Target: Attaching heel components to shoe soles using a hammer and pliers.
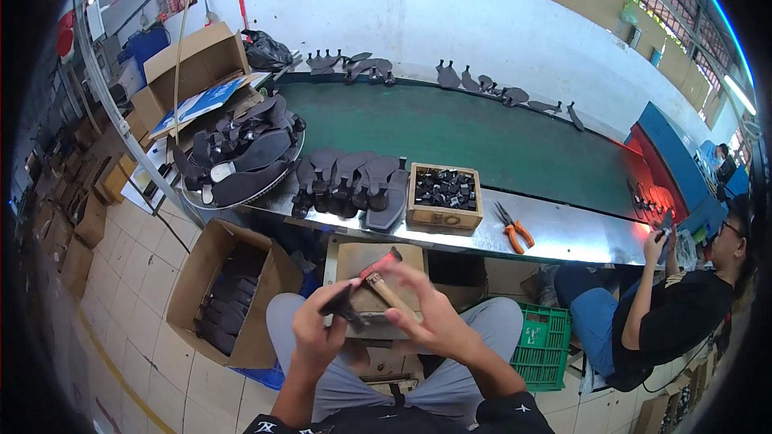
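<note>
My left hand (316, 333) is closed around a dark shoe sole (341, 305), apparently with a heel; much of it is hidden by the fingers. My right hand (434, 313), a little blurred, has a hammer (388, 293) between thumb and fingers. Its head is partly red and its handle is pale wood. Both hands are over a worn block-like stand (354, 261) between my knees. On the metal bench edge beyond them lies a row of dark heeled soles (350, 177). Beside these are a wooden box (446, 219) of small black parts and orange-handled pliers (515, 235).
A green conveyor belt (458, 128) runs behind the bench edge, with soles along its far side. At left are a round tray (241, 205) heaped with soles and a cardboard box (185, 321) of soles. A green crate (543, 350) stands right, near a seated co-worker (675, 313).
</note>
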Action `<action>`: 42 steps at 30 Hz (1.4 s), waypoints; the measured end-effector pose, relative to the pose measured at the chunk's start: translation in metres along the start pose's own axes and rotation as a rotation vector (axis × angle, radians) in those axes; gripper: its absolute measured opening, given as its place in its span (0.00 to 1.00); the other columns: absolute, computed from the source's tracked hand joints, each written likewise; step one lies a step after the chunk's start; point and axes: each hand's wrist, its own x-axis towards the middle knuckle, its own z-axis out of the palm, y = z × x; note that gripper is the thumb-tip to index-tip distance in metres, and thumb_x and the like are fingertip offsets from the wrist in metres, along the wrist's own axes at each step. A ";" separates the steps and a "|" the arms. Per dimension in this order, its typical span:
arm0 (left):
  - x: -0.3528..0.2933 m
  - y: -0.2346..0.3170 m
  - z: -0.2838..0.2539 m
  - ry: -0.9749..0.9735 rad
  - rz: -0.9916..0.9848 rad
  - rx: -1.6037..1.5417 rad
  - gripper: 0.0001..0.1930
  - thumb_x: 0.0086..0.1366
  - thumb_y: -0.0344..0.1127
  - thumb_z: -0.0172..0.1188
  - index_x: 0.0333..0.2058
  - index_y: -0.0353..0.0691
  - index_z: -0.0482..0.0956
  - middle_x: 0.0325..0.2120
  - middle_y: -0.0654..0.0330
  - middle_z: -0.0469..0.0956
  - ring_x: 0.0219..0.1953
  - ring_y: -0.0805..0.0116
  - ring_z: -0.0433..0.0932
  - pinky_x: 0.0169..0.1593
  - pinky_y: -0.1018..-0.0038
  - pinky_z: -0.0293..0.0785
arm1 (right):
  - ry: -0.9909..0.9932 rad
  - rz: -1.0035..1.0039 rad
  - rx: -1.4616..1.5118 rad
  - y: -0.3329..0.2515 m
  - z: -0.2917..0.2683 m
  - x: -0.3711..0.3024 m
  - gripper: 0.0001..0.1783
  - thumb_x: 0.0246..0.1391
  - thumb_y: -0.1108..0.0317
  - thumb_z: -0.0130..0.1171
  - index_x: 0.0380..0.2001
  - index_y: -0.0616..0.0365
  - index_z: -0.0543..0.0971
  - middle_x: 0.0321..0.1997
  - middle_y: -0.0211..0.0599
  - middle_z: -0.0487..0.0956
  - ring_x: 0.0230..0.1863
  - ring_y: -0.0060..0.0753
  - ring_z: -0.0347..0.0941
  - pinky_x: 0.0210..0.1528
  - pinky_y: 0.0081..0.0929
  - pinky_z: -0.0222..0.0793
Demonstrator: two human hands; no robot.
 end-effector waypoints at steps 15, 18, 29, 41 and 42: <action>0.033 -0.053 0.084 0.099 -0.483 -0.216 0.16 0.65 0.35 0.63 0.49 0.35 0.79 0.59 0.46 0.67 0.52 0.52 0.76 0.53 0.62 0.74 | 0.609 0.558 0.152 0.098 -0.038 -0.144 0.15 0.58 0.64 0.64 0.42 0.61 0.74 0.14 0.27 0.72 0.15 0.20 0.68 0.17 0.22 0.62; 0.037 -0.105 0.107 -0.063 -0.194 0.374 0.21 0.63 0.44 0.65 0.50 0.36 0.79 0.63 0.41 0.64 0.63 0.41 0.65 0.62 0.55 0.64 | 0.700 0.253 0.350 0.071 -0.054 -0.185 0.13 0.58 0.70 0.60 0.43 0.64 0.73 0.18 0.30 0.72 0.17 0.21 0.68 0.21 0.20 0.64; 0.185 -0.139 0.231 -0.520 0.055 0.316 0.08 0.60 0.31 0.61 0.37 0.40 0.84 0.36 0.52 0.80 0.43 0.51 0.79 0.45 0.60 0.77 | 1.058 0.416 0.602 0.104 -0.033 -0.206 0.15 0.63 0.64 0.57 0.26 0.64 0.72 0.10 0.20 0.55 0.06 0.15 0.51 0.07 0.19 0.48; 0.229 -0.171 0.258 -0.929 0.128 0.418 0.14 0.45 0.30 0.65 0.33 0.32 0.84 0.29 0.40 0.81 0.34 0.43 0.82 0.39 0.57 0.79 | 1.070 0.458 0.699 0.148 -0.011 -0.208 0.16 0.62 0.65 0.57 0.23 0.61 0.70 0.09 0.22 0.55 0.05 0.17 0.50 0.06 0.21 0.47; 0.225 -0.170 0.264 -0.869 0.140 0.472 0.12 0.45 0.30 0.65 0.30 0.31 0.83 0.29 0.39 0.80 0.33 0.43 0.81 0.39 0.57 0.79 | 1.061 0.454 0.700 0.149 -0.011 -0.207 0.16 0.62 0.65 0.57 0.23 0.61 0.70 0.09 0.22 0.55 0.05 0.17 0.50 0.06 0.21 0.47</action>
